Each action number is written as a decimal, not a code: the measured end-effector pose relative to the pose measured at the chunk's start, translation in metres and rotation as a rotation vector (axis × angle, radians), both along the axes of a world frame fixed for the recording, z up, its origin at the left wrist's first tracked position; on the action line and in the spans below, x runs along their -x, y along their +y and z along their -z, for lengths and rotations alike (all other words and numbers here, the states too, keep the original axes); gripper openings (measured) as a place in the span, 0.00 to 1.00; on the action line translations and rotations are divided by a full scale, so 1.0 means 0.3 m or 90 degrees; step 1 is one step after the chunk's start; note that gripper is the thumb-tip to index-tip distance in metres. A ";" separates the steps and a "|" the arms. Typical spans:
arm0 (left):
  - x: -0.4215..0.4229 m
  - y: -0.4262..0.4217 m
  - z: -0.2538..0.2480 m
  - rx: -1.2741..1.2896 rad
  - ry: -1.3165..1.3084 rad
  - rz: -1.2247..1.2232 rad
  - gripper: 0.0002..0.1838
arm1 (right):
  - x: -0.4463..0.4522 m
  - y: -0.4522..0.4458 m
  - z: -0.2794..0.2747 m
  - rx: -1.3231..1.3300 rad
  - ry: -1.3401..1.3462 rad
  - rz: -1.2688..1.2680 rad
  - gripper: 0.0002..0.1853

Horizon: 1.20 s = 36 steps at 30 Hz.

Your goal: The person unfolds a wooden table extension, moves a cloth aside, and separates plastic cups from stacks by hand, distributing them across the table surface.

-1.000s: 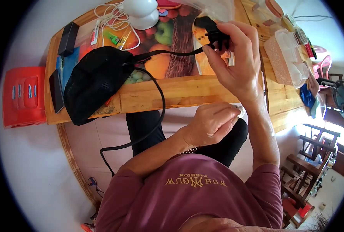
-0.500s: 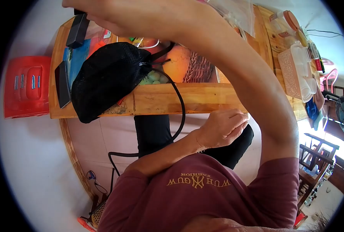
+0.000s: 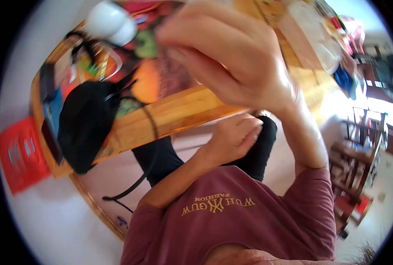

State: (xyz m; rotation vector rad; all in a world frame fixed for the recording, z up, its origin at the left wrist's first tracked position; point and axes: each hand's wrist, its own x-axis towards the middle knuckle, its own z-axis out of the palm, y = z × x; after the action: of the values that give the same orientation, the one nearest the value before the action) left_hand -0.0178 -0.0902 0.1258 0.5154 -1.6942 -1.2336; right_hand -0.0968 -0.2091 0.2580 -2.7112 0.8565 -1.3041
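My left hand (image 3: 234, 138) is closed just below the table's front edge, above my dark-trousered leg (image 3: 263, 150). Its fingers are curled together, and whatever they hold is hidden. Raised close to the camera over the table is my right hand (image 3: 232, 57), smeared by motion. Its fingers look bent and pressed together; I cannot make out anything between them. To the left a black mesh bag (image 3: 88, 123) lies on the wooden table (image 3: 183, 106), with its black strap (image 3: 154, 150) hanging over the edge.
A white rounded object (image 3: 110, 24) stands at the back left, near a white cable (image 3: 117, 66). The red plastic stool (image 3: 24, 154) is left of the table. A pale perforated basket (image 3: 309, 33) sits on the right, with wooden furniture (image 3: 355, 154) beyond.
My right hand has come back from the far left toward the middle and nearer the camera. My left hand stays closed by the table edge. The whole view has turned and shifted.
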 end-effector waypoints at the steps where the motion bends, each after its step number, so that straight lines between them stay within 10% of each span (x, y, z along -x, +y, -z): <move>1: 0.005 0.005 0.009 0.001 -0.026 0.004 0.05 | 0.088 0.077 0.009 -0.063 -0.018 0.031 0.12; 10: 0.054 0.129 0.256 -0.074 -0.255 0.142 0.07 | 0.661 0.857 0.240 -0.205 -0.459 0.751 0.08; 17: 0.109 0.184 0.301 -0.179 -0.353 0.171 0.08 | 0.870 1.170 0.554 -0.341 -0.867 0.884 0.18; 24: 0.193 0.228 0.249 -0.169 -0.372 0.177 0.11 | 0.793 1.177 0.729 -0.590 -0.795 0.805 0.20; 36: 0.274 0.315 0.158 -0.139 -0.379 0.275 0.13 | 0.661 1.243 0.766 -0.530 -0.433 0.810 0.22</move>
State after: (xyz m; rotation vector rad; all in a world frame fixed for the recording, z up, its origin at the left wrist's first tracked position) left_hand -0.1000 0.0041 0.0785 0.7240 -2.2637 -1.7040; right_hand -0.2951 0.1637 0.0283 -0.8514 2.3440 -1.2637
